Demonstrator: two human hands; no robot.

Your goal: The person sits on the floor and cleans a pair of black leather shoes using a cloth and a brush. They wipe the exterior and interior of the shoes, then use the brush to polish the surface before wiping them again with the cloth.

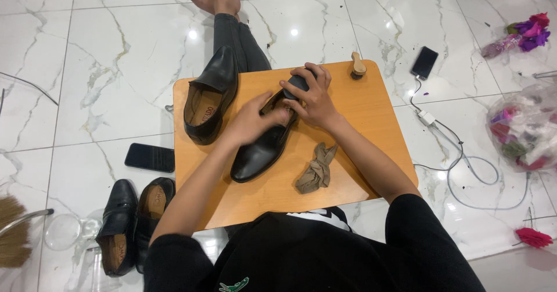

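Shoe in the hands: black shoe (258, 150) lies in the middle of the small wooden table (360, 118), its toe toward the near edge and its heel toward the far edge.
Left hand: left hand (252, 121) is on the open top of the black shoe, fingers curled on it and holding it down.
Right hand: right hand (313, 97) is closed around a dark sponge (297, 83) and presses it on the heel end of the shoe.
Second shoe: another black shoe (210, 97) lies near the far left corner of the table, well apart from the hands.
Cloth: crumpled brown cloth (316, 169) lies close to the near edge, just beside the right arm.
Brush: small wooden brush (358, 65) sits at the far right corner.
Floor, left side: pair of black shoes (130, 222) and a dark phone (149, 157) lie off the left edge.
Floor, right side: second phone (425, 62) with a white cable (464, 164).
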